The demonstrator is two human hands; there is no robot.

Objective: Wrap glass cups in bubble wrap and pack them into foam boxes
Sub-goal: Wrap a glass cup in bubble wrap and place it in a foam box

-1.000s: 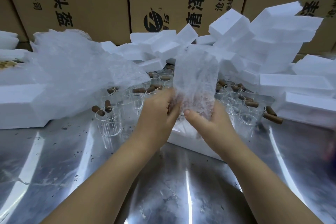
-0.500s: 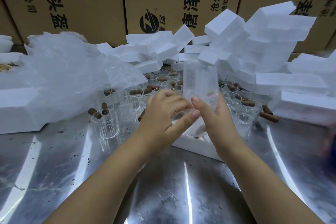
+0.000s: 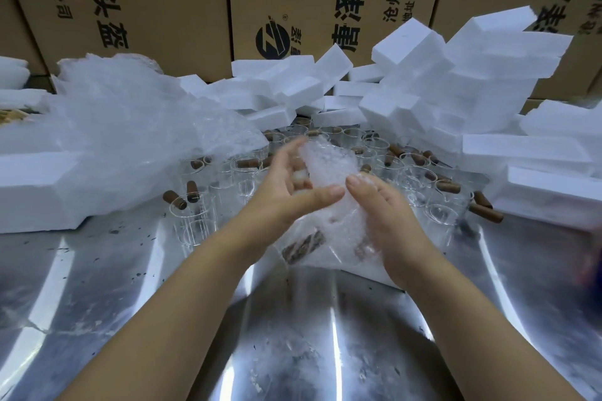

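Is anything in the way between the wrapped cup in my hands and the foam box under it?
Nothing visible. The left hand grips and the right hand presses the wrapped cup over the foam box, whose opening is hidden.

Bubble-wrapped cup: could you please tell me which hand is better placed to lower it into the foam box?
Probably the left hand: its thumb and fingers clasp the wrapped cup, while the right hand only presses flat against it; the foam box lies just beneath.
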